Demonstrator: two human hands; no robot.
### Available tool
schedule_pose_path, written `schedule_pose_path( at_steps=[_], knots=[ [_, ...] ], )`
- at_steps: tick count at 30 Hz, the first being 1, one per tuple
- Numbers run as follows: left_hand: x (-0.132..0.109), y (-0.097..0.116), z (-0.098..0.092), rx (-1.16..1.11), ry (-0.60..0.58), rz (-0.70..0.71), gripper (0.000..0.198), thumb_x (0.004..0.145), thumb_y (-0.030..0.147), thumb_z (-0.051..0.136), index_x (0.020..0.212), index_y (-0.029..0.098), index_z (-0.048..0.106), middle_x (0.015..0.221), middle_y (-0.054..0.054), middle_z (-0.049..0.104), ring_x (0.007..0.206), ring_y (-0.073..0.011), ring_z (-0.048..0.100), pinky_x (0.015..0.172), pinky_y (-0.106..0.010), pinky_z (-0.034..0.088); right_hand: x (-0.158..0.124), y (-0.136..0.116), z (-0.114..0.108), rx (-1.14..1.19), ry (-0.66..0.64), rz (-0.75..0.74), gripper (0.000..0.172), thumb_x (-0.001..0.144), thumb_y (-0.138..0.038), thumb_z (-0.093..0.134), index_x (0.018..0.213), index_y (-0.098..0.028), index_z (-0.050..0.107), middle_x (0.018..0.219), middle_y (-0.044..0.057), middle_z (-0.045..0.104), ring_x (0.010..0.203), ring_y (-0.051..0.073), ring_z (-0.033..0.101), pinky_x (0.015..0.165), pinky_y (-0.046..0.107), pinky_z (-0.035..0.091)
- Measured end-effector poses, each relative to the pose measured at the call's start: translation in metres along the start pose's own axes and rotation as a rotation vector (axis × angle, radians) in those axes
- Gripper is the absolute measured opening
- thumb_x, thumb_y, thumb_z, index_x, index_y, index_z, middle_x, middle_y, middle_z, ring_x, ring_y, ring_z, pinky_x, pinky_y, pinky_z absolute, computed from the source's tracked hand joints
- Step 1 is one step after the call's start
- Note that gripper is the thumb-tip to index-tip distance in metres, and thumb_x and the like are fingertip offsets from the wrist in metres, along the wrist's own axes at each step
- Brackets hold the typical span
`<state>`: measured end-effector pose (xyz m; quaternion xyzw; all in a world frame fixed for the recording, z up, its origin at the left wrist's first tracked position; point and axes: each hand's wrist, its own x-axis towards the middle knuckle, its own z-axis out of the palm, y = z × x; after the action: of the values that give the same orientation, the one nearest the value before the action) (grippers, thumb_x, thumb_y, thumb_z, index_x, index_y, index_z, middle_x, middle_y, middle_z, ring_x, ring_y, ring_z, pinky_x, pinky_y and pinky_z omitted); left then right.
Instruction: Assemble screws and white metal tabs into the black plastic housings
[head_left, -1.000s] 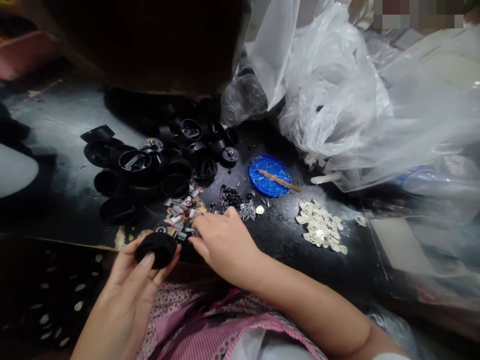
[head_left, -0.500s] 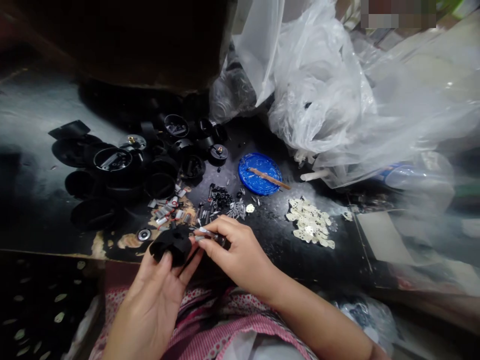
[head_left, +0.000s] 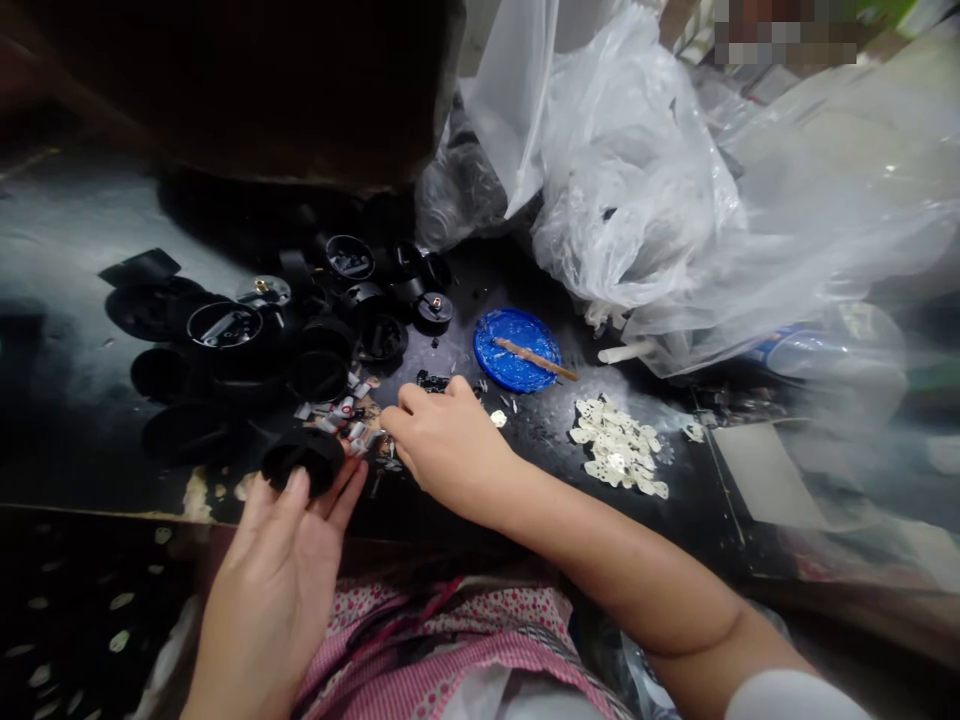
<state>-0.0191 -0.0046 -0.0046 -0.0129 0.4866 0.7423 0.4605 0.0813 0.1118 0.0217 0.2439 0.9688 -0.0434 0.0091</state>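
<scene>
The right hand (head_left: 448,447) has left the black round housing (head_left: 304,462) and gone back out to the desk (head_left: 75,240), fingers curled down over the heap of small metal parts (head_left: 341,415); whether it pinches anything, I cannot tell. The left hand (head_left: 281,560) cradles the housing at the desk's near edge, fingers wrapped under it. More black housings (head_left: 225,330) sit beyond, a blue lid (head_left: 516,350) and pale stamped plates (head_left: 619,450) to the right.
</scene>
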Motion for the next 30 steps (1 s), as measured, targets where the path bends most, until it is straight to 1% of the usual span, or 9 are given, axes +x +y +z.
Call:
schedule_pose_path(
  at_steps=[4,9,13,15,17,21,23,26,30],
  knots=[
    [0.002,-0.004,0.001,-0.018,-0.014,0.01,0.033,0.085,0.022,0.063,0.118,0.026,0.064,0.124,-0.003,0.067,0.115,-0.0239,0.06,0.096,-0.041,0.053,0.007,0.0,0.0,-0.015,-0.02,-0.032,0.012,0.09,-0.017,0.047,0.093,-0.012,0.058,0.093,0.008,0.063,0.073,0.023,0.061,0.071,0.039,0.037],
    [-0.001,0.001,0.006,-0.054,-0.002,-0.008,0.033,0.086,0.019,0.062,0.118,0.026,0.064,0.125,-0.001,0.067,0.113,-0.0212,0.061,0.095,-0.037,0.053,0.013,0.006,0.001,0.02,-0.026,-0.089,0.017,0.091,-0.021,0.045,0.098,-0.012,0.058,0.09,0.008,0.064,0.077,0.024,0.061,0.073,0.041,0.038],
    [-0.001,0.002,0.006,-0.077,0.06,-0.019,0.024,0.086,0.019,0.06,0.109,0.023,0.067,0.128,-0.002,0.065,0.114,-0.0217,0.06,0.093,-0.035,0.055,0.011,0.009,0.001,0.02,-0.016,-0.057,0.018,0.092,-0.024,0.045,0.099,-0.014,0.058,0.095,0.008,0.063,0.08,0.023,0.06,0.072,0.039,0.037],
    [-0.001,0.002,0.006,-0.088,0.07,-0.022,0.019,0.087,0.019,0.059,0.104,0.022,0.068,0.126,-0.002,0.066,0.113,-0.0218,0.061,0.092,-0.035,0.055,0.008,0.009,0.002,0.011,-0.027,-0.034,0.02,0.094,-0.027,0.044,0.098,-0.014,0.059,0.096,0.008,0.063,0.078,0.022,0.06,0.073,0.039,0.037],
    [0.0,0.001,0.006,-0.096,0.071,-0.017,0.019,0.087,0.018,0.059,0.103,0.022,0.068,0.123,-0.001,0.068,0.11,-0.0214,0.063,0.091,-0.035,0.056,0.006,0.009,0.002,0.015,-0.025,-0.006,0.021,0.095,-0.029,0.043,0.098,-0.015,0.059,0.097,0.007,0.062,0.077,0.022,0.06,0.073,0.039,0.038],
    [0.0,0.001,0.005,-0.091,0.077,-0.016,0.021,0.086,0.017,0.06,0.104,0.024,0.069,0.118,-0.001,0.07,0.106,-0.0208,0.065,0.09,-0.036,0.057,0.009,0.01,-0.001,0.029,0.011,0.092,0.018,0.093,-0.024,0.045,0.1,-0.015,0.059,0.099,0.008,0.063,0.083,0.023,0.06,0.075,0.039,0.038],
    [-0.001,0.001,0.005,-0.091,0.06,-0.017,0.025,0.086,0.018,0.06,0.109,0.024,0.067,0.12,-0.001,0.07,0.109,-0.0212,0.063,0.092,-0.037,0.055,0.014,0.01,-0.002,0.013,0.009,0.103,0.018,0.091,-0.023,0.047,0.101,-0.015,0.06,0.1,0.008,0.062,0.079,0.023,0.06,0.077,0.041,0.038],
    [-0.002,0.0,0.006,-0.087,0.032,-0.015,0.032,0.086,0.02,0.061,0.118,0.024,0.064,0.124,-0.003,0.067,0.118,-0.022,0.057,0.095,-0.037,0.053,0.023,0.01,-0.001,-0.013,0.008,0.064,0.018,0.091,-0.024,0.048,0.098,-0.014,0.06,0.098,0.009,0.062,0.074,0.022,0.06,0.079,0.043,0.038],
    [-0.002,0.002,0.008,-0.104,0.058,-0.017,0.031,0.085,0.019,0.061,0.116,0.025,0.065,0.128,-0.002,0.065,0.122,-0.0224,0.054,0.095,-0.035,0.053,0.024,0.007,-0.003,0.045,0.019,0.015,0.017,0.086,-0.025,0.051,0.092,-0.013,0.061,0.098,0.009,0.062,0.074,0.021,0.06,0.076,0.04,0.038]
  ],
)
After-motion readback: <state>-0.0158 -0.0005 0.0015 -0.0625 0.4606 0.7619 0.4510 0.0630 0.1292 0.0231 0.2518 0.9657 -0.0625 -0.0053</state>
